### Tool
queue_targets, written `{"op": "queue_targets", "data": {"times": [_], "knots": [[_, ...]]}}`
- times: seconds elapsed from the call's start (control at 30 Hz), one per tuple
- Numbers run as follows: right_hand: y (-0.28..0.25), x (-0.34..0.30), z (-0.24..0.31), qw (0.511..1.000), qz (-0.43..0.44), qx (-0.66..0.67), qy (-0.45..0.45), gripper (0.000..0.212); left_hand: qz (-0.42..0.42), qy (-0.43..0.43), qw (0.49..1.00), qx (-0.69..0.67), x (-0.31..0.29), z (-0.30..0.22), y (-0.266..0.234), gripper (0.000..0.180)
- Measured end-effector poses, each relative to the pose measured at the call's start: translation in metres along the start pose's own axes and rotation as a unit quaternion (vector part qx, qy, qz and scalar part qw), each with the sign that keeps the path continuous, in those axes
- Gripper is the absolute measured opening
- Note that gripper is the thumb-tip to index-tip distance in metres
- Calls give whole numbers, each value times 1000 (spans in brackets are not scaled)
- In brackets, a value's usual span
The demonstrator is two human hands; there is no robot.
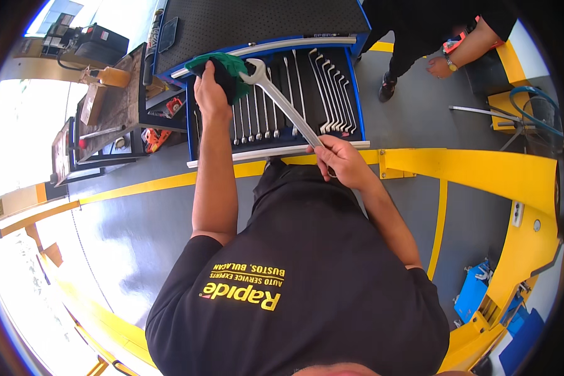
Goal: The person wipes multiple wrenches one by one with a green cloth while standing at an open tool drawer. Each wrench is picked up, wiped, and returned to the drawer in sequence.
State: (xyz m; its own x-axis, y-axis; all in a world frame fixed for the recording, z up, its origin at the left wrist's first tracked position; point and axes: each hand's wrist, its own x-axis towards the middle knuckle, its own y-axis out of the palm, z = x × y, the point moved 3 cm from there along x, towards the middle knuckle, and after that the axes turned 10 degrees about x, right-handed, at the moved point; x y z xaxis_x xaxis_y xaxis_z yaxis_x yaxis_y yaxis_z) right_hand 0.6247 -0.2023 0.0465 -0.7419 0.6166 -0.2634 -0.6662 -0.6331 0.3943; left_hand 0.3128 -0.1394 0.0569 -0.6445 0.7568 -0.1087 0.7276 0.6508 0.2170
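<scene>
A bunched green and black cloth (237, 67) is gripped in my left hand (212, 99), over the left part of a pulled-out drawer (266, 152). My right hand (344, 161), near the drawer's front edge, is closed around the lower end of a large silver wrench (287, 109). The wrench slants up to the left, and its open jaw lies beside the cloth; whether they touch I cannot tell. Beneath, several combination wrenches (274, 119) lie side by side in the drawer, partly hidden by my left hand and the cloth. Several offset wrenches (336, 94) fill its right side.
A phone (168, 34) rests on the blue cabinet's dark top (263, 19). Another person's hand (442, 66) shows at the upper right. Yellow metal beams (470, 164) stand on my right. At the left is a worn workbench (122, 103) with a bottle (114, 77).
</scene>
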Motion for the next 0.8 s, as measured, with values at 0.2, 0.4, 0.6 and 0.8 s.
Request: {"op": "queue_targets", "data": {"times": [0.2, 0.4, 0.6, 0.8], "knots": [[-3, 12, 19, 968, -130, -177, -120, 28, 216, -33, 969, -116, -42, 16, 14, 34], [10, 33, 24, 846, -179, -413, -284, 24, 171, 76, 981, 42, -58, 21, 46, 32], [27, 50, 31, 897, -139, -332, -258, 25, 44, 26, 997, -59, -13, -13, 22, 21], [41, 65, 38, 903, -106, -317, -271, 28, 22, 67, 997, -27, -17, -34, 7, 22]]}}
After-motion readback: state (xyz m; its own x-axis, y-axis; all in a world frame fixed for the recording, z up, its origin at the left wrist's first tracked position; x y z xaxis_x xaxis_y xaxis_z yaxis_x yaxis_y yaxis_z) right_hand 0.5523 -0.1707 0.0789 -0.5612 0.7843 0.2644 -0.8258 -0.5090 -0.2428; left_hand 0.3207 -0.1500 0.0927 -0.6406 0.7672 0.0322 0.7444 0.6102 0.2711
